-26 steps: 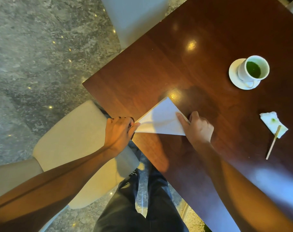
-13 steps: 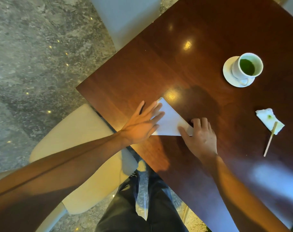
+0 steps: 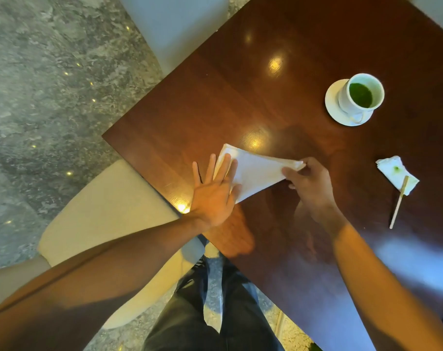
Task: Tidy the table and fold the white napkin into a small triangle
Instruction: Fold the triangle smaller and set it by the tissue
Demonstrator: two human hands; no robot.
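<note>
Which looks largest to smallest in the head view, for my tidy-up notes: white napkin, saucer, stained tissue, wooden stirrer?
1. white napkin
2. saucer
3. stained tissue, close to the saucer, so unsure
4. wooden stirrer, long but thinnest

No readable text, labels, brands or numbers anywhere: napkin, cup, saucer and worktop are all plain, unmarked.

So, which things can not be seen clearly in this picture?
Head view only:
- white napkin: its left part lies under the left hand, its right tip inside the right hand.
- cup handle: hidden behind the cup body.
- table: cut off by the top and right edges.
</note>
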